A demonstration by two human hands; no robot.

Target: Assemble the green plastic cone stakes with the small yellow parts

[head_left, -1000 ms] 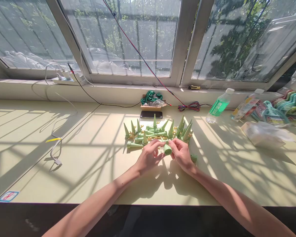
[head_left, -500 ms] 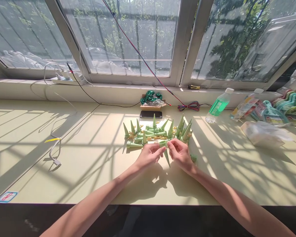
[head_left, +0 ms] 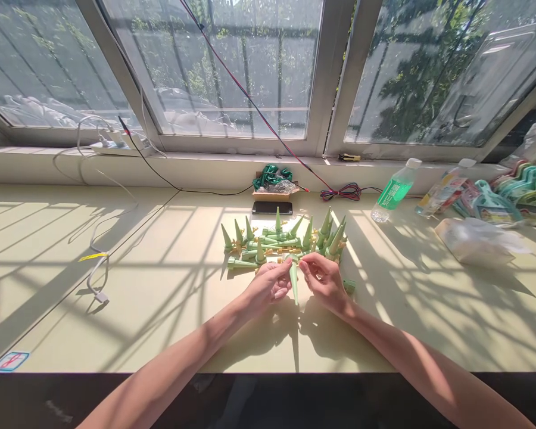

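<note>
My left hand (head_left: 270,283) pinches a green plant watering spike (head_left: 294,283) near its wide top, with the tapered point hanging down above the table. Close against the top's right side, my right hand (head_left: 325,283) has thumb and forefinger pressed together. Whatever sits between those fingertips is too small and covered to make out. Just beyond both hands is a group of similar green watering spikes (head_left: 277,241), some upright, some lying flat, with small yellow-orange valve parts among them. One short green piece (head_left: 349,286) lies beside my right wrist, partly hidden.
Behind the spikes lie a black phone (head_left: 272,207) and a small box (head_left: 274,193) with green material. A coiled cable (head_left: 342,192), a green-labelled bottle (head_left: 395,190) and a plastic-wrapped packet (head_left: 476,241) stand to the right. A white cable (head_left: 100,268) lies left.
The held spike has turned from a slant to nearly upright, point down, and shifted slightly left. My left fingers have changed their hold near its top; the right hand remains beside it.
</note>
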